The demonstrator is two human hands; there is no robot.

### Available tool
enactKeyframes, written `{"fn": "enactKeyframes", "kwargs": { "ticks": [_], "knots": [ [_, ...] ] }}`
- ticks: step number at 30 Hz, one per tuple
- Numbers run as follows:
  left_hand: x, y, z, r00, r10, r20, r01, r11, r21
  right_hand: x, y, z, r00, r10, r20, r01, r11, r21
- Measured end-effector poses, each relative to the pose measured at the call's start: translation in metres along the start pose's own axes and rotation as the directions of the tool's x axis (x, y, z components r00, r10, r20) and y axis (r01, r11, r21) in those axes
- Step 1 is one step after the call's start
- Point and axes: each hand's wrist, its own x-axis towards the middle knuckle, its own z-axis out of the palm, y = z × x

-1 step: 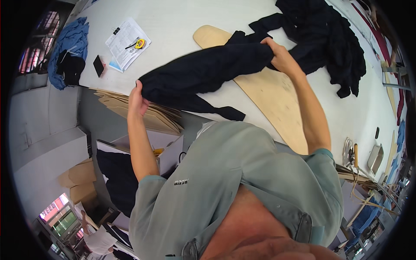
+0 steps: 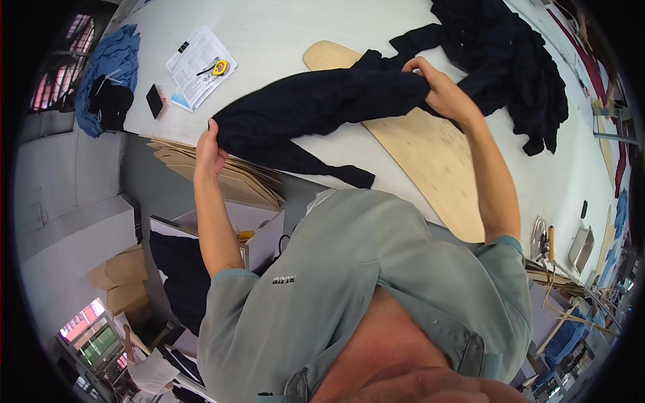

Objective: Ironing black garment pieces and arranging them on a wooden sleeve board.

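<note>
A long piece of a dark navy garment [image 2: 322, 101] is stretched between my two hands above the near part of the white table [image 2: 269, 33]. My left hand [image 2: 211, 153] grips its left end at the table's near edge, thumb on top. With fingers curled over its right end, my right hand [image 2: 440, 91] holds the other side. Below the left part hangs a narrow strip of the same cloth. A pale wooden board [image 2: 423, 168] with a rounded end lies under the garment, partly covered by it. Garment parts behind my right hand are hidden.
More dark clothing [image 2: 504, 60] lies heaped at the far right. Papers [image 2: 198, 64] with a yellow tape measure [image 2: 220, 68] and a dark phone [image 2: 155, 101] rest at the left. Blue cloth [image 2: 107, 60] hangs there. A metal tray [image 2: 582, 248] sits at the right edge.
My right hand has shifted slightly to the right and my left hand slightly to the left. The garment between them is stretched a little wider.
</note>
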Motion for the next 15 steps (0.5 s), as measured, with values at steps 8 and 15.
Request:
{"fn": "enactKeyframes", "kwargs": {
  "ticks": [8, 15],
  "knots": [
    [0.099, 0.062, 0.04, 0.97, 0.231, 0.082, -0.245, 0.905, 0.347, -0.066, -0.014, -0.055, 0.941, 0.273, -0.2, -0.221, 0.943, 0.249],
    [0.116, -0.039, 0.141, 0.433, 0.695, 0.574, -0.828, 0.055, 0.559, -0.149, 0.078, 0.077, 0.409, 0.897, 0.171, -0.867, 0.323, 0.38]
  ]
}}
